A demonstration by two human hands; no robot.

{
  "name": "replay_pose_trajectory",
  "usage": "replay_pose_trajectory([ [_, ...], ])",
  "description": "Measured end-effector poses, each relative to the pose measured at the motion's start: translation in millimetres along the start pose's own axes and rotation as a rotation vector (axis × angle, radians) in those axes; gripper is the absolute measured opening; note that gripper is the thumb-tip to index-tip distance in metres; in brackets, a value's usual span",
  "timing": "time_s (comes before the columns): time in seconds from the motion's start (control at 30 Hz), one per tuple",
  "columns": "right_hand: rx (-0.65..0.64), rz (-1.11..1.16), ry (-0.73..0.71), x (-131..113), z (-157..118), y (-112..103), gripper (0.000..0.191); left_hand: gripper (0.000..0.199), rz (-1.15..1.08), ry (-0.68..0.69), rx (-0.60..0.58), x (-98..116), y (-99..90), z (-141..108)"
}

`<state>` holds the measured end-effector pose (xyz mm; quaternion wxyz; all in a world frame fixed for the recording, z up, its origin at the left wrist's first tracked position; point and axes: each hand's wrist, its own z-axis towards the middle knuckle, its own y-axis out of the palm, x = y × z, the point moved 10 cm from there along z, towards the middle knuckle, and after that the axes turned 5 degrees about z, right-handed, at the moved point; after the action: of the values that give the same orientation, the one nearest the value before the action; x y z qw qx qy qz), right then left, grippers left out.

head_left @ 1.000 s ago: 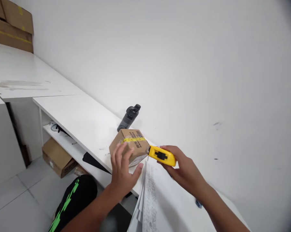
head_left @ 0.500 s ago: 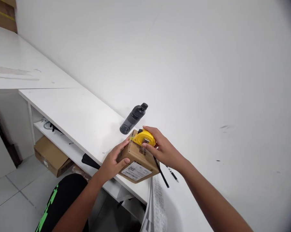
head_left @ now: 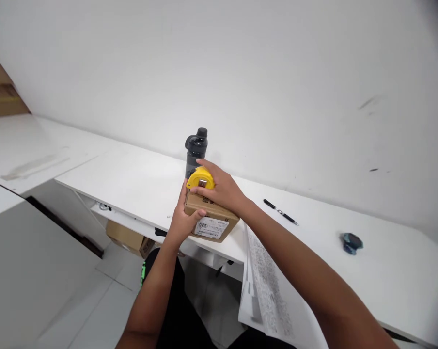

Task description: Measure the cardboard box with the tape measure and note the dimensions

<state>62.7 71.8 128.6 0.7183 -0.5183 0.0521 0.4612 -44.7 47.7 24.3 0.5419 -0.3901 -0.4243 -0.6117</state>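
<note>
A small brown cardboard box (head_left: 229,216) with a white printed label (head_left: 211,228) on its near side rests at the front edge of the white table. My left hand (head_left: 184,218) grips its left side, thumb on the near top edge and fingers along the far side. In my right hand (head_left: 222,186) is a yellow tape measure (head_left: 201,177), held over the far left part of the box's top. Just behind stands a dark water bottle (head_left: 196,152), its lower part hidden by the tape measure and hand.
Printed paper sheets (head_left: 268,286) hang over the table's front edge. To the right lie a black pen (head_left: 280,212) and a small dark teal object (head_left: 351,243) I cannot make out. Another cardboard box (head_left: 126,236) sits below the shelf. A white wall backs the table (head_left: 132,169).
The view has swung right and tilted, bringing the teal object and whole pen into sight. My right hand, still with the tape measure, has shifted toward the box's far left corner.
</note>
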Motion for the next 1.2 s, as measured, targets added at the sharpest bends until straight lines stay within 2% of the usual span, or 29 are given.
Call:
replay_pose_trajectory([
  [0.17,0.013,-0.015,0.021,-4,-1,-6,0.077,0.102,0.004,0.051,0.043,5,-0.9,1],
  [0.4,0.025,-0.075,0.007,-4,-5,-11,0.078,0.094,0.097,0.117,0.127,8,-4.5,0],
  [0.63,-0.019,-0.14,-0.034,-3,-6,-11,0.06,0.083,0.105,0.11,0.146,12,-3.0,-8],
  [0.83,-0.104,-0.213,-0.058,-11,-7,-16,0.057,0.073,0.145,0.115,0.174,18,-4.6,-15],
  [1.0,-0.159,-0.306,-0.019,-2,-22,-40,0.058,0.071,0.11,0.151,0.191,23,-2.5,-18],
  [1.2,-0.213,-0.395,0.101,35,-64,-84,0.056,0.072,0.164,0.167,0.18,18,-3.6,-16],
])
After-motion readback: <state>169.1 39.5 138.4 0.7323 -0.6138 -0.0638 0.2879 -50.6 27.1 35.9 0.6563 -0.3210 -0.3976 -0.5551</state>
